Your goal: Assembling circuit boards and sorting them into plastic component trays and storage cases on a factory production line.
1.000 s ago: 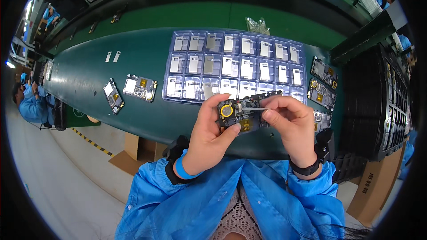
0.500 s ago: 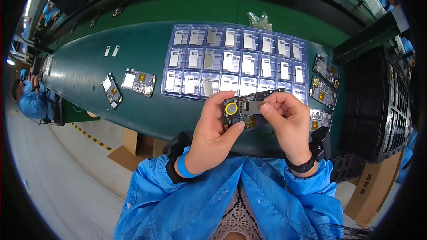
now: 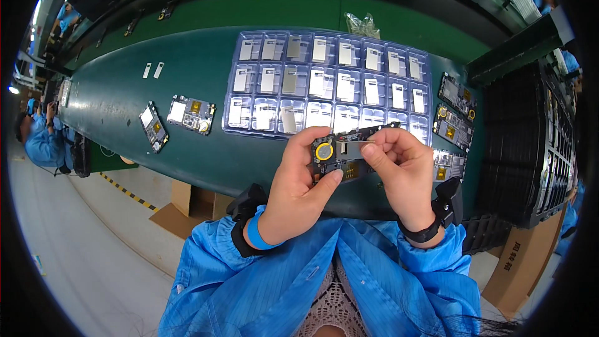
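My left hand [image 3: 298,184] grips a dark circuit board [image 3: 354,171] by its left end, the thumb along the near edge and the fingers behind. The board carries a round part with a yellow ring at that end. My right hand [image 3: 404,168] pinches a thin grey metal shield plate [image 3: 351,150] with a small cutout between thumb and forefinger. The plate lies over the board, right of the yellow ring; whether it is seated cannot be seen. Right fingers hide the board's right end. Just beyond my hands is a clear plastic tray [image 3: 228,120] of similar plates in compartments.
Two circuit boards [image 3: 191,114] lie left of the tray, with two small metal strips [image 3: 158,70] farther off. Several more boards [image 3: 454,126] lie to its right. A clear plastic bag [image 3: 362,25] sits behind the tray. Stacked black trays [image 3: 515,143] stand at the right edge.
Between my hands, the metal plate has shifted slightly left and up on the board. The view has moved slightly. Both hands keep their grips.
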Action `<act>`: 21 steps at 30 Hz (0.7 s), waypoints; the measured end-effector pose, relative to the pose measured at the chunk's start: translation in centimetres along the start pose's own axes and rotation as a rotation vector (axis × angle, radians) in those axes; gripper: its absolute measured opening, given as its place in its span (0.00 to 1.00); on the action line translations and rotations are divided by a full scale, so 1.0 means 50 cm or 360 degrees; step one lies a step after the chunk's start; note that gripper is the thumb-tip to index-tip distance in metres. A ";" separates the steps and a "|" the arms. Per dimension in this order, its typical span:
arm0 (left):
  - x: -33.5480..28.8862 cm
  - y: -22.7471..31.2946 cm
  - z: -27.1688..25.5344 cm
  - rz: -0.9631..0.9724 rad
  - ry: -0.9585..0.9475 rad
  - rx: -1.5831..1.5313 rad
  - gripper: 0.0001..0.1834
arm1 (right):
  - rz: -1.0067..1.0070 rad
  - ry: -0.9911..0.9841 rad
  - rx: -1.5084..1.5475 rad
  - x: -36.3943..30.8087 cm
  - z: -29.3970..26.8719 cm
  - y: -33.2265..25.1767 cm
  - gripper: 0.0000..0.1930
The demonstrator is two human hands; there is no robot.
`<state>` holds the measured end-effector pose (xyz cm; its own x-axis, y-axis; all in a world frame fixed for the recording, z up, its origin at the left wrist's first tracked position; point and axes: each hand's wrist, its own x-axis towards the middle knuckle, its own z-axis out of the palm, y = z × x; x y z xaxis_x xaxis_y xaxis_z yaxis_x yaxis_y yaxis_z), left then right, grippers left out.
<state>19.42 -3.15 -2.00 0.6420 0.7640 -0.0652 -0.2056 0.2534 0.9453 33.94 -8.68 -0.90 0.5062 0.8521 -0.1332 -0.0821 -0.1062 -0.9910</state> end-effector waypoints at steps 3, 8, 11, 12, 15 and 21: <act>-0.001 -0.001 -0.001 0.0012 -0.0002 0.0026 0.28 | -0.0034 0.0075 -0.0149 -0.003 0.003 0.000 0.06; 0.001 -0.010 0.001 0.0179 0.0040 0.0125 0.21 | -0.0239 0.0223 -0.0447 -0.009 0.009 -0.003 0.07; 0.002 -0.015 0.000 0.0248 0.0124 0.0164 0.14 | -0.0242 0.0230 -0.0512 -0.014 0.012 -0.012 0.08; 0.004 -0.016 0.002 0.0263 0.0170 0.0179 0.12 | -0.0246 0.0236 -0.0510 -0.015 0.012 -0.014 0.08; 0.003 -0.010 0.009 0.0276 0.0232 0.0213 0.11 | -0.0328 0.0270 -0.0596 -0.018 0.013 -0.017 0.08; 0.003 -0.012 0.015 0.0333 0.0283 0.0261 0.12 | -0.0649 0.0253 -0.0916 -0.017 0.008 -0.017 0.08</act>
<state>20.20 -3.63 -2.32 0.4560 0.8849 0.0949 -0.1883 -0.0083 0.9821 33.24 -9.10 0.04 0.5226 0.8011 0.2917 0.5828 -0.0859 -0.8080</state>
